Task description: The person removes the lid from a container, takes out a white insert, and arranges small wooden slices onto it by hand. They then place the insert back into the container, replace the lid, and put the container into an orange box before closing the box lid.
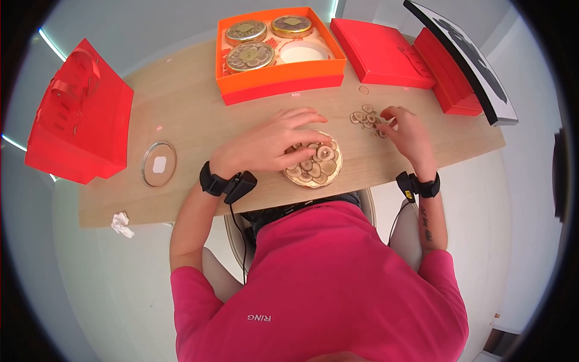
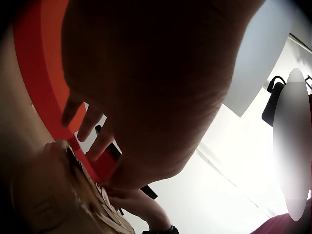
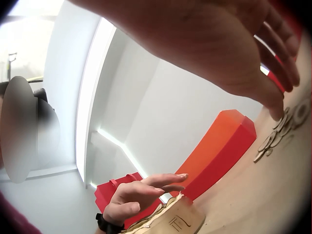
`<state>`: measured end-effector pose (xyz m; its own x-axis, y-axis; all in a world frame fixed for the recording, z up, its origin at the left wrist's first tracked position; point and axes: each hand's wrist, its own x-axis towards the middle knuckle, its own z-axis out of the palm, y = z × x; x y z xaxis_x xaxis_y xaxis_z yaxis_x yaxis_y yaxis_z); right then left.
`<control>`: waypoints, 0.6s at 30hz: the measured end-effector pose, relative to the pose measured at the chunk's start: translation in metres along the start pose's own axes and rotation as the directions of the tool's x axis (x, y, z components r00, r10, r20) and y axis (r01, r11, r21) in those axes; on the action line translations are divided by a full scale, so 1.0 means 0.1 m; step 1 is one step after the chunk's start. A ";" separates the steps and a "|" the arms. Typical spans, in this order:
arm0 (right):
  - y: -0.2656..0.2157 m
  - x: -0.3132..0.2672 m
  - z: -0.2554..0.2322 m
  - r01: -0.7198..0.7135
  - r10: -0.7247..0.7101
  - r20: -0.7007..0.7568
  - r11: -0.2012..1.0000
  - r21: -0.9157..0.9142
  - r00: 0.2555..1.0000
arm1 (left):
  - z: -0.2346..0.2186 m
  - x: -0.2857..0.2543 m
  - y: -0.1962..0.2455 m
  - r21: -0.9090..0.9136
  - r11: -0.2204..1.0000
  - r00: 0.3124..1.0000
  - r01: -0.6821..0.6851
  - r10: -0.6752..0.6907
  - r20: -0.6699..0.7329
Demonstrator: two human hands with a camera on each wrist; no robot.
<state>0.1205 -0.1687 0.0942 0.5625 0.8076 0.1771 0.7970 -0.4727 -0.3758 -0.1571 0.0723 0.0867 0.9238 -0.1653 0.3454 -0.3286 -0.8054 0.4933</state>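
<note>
A round tin (image 1: 319, 172) filled with pale, brown-rimmed dried slices (image 1: 325, 152) stands near the table's front edge. My left hand (image 1: 271, 142) lies over its left side, fingers outstretched and fingertips right at the top slices. In the right wrist view the tin's side (image 3: 178, 222) shows dark lettering. To the right, a small loose pile of similar slices (image 1: 366, 116) lies on the table. My right hand (image 1: 410, 134) reaches down at its edge, thumb and forefinger apart. In the right wrist view its thumb tip is close to the slices (image 3: 273, 139).
Behind the tin, an orange-red box (image 1: 283, 87) holds three lidded tins (image 1: 248, 55) and a vacant round recess (image 1: 303, 53). A clear round lid (image 1: 159, 164) lies left, near a red gift bag (image 1: 84, 120). Red boxes (image 1: 383, 54) and a black-edged panel (image 1: 464, 57) stand back right.
</note>
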 end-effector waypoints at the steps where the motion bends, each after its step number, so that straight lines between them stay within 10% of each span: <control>1: -0.02 0.04 0.04 -0.011 0.011 0.012 1.000 0.012 1.000 | 0.00 0.00 0.01 -0.006 1.000 1.000 0.008 -0.008 -0.013; 18: -0.01 0.15 0.26 0.054 -0.047 -0.044 0.982 0.181 0.998 | 0.15 0.16 0.12 -0.011 0.998 0.973 0.064 -0.065 -0.221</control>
<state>0.1230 -0.1468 0.0732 0.5334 0.8127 0.2343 0.7735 -0.3566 -0.5241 -0.1438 0.0517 0.0863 0.8770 0.0171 0.4801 -0.2707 -0.8080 0.5233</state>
